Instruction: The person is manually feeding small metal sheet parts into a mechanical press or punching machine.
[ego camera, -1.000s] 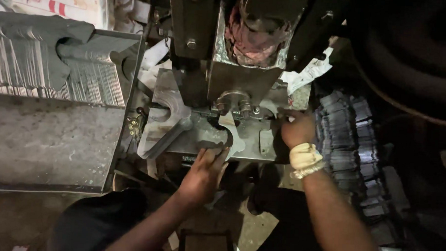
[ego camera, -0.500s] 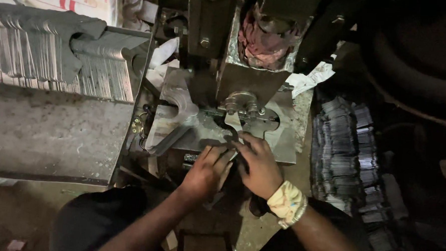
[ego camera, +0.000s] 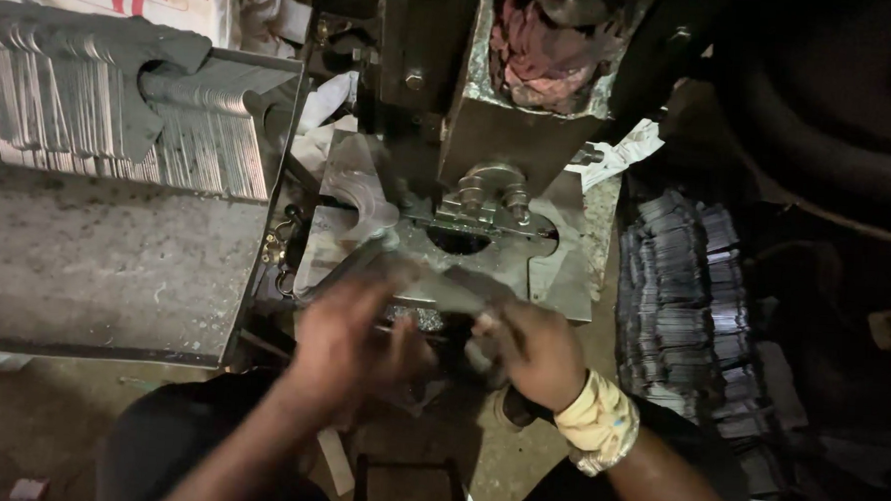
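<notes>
Your left hand (ego camera: pixel 346 341) and right hand (ego camera: pixel 536 350) met on 1 flat metal blank (ego camera: pixel 419 279) before the press die (ego camera: pixel 487 207). Fingers looked curled around its edges, though blur hid exactly how tightly.

A thin, flat sheet-metal blank (ego camera: pixel 419 279), grey and dully shining, is seen blurred just in front of the press bed (ego camera: pixel 555 275). It is tilted, its near edge gripped between the left hand (ego camera: pixel 346 341) and the right hand (ego camera: pixel 531 349).

Stacked metal blanks (ego camera: pixel 121 116) left of press (ego camera: pixel 467 211), another stack (ego camera: pixel 689 291) right, both hands before it.
</notes>
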